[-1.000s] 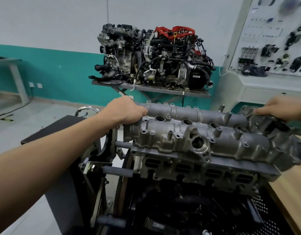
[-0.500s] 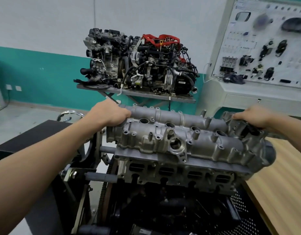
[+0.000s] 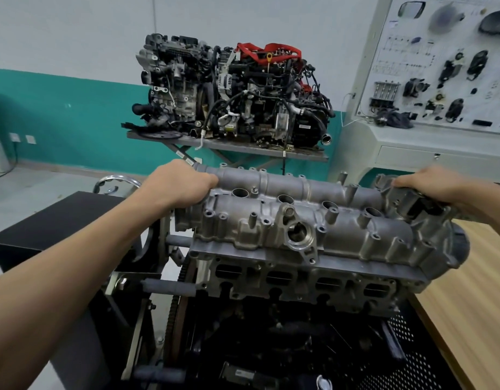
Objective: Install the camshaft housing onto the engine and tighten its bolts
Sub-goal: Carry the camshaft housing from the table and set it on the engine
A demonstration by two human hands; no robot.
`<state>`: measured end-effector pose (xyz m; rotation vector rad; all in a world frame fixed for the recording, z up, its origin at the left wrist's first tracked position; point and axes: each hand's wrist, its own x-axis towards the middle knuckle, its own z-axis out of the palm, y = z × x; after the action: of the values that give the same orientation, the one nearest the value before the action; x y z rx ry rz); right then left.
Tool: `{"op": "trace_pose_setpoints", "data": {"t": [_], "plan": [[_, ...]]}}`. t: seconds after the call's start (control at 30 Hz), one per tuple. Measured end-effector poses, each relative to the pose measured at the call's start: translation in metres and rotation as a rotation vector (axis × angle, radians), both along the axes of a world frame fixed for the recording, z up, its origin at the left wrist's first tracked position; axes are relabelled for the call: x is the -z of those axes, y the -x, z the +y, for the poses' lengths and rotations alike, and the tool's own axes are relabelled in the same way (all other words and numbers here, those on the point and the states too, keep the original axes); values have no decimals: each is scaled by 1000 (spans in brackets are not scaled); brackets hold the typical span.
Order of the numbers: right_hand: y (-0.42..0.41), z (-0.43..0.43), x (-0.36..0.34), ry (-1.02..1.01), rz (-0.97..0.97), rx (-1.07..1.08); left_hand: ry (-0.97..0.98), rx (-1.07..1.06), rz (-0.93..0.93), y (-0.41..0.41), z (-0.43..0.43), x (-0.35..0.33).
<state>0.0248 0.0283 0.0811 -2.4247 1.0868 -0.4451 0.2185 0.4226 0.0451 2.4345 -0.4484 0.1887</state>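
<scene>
While resting on top of the engine (image 3: pixel 285 280), the grey camshaft housing (image 3: pixel 313 223) is gripped at both ends: left hand (image 3: pixel 175 187) curled over its left end, right hand (image 3: pixel 437 184) curled over its right end. Behind the housing, 1 display engine (image 3: pixel 232 94) sits on a metal table (image 3: pixel 229 147).

A workshop wall (image 3: pixel 74 29), white above a teal band (image 3: pixel 68 114), backs a display engine (image 3: pixel 229 88) on a grey metal table (image 3: pixel 229 149); at right, a pale training panel (image 3: pixel 440 66) of mounted parts tops a grey console (image 3: pixel 412 156); grey floor (image 3: pixel 46 181) left; wooden benchtop (image 3: pixel 473 291) lower right; light soft, even.
</scene>
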Motion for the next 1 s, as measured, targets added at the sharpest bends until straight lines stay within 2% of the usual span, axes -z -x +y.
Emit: {"op": "trace_pose_setpoints", "data": {"t": [0.37,0.5,0.83,1.0], "plan": [[2,9,-1,-56,-54,19,5,-17,-16,-1,0,5],[1,8,-2,-7,-33,22,6,-22,2,-4,-1,7],[4,12,-1,-9,-39,28,-16,-62,-80,-3,0,8],[5,16,1,-6,-54,3,-86,-44,-53,2,3,3]]}}
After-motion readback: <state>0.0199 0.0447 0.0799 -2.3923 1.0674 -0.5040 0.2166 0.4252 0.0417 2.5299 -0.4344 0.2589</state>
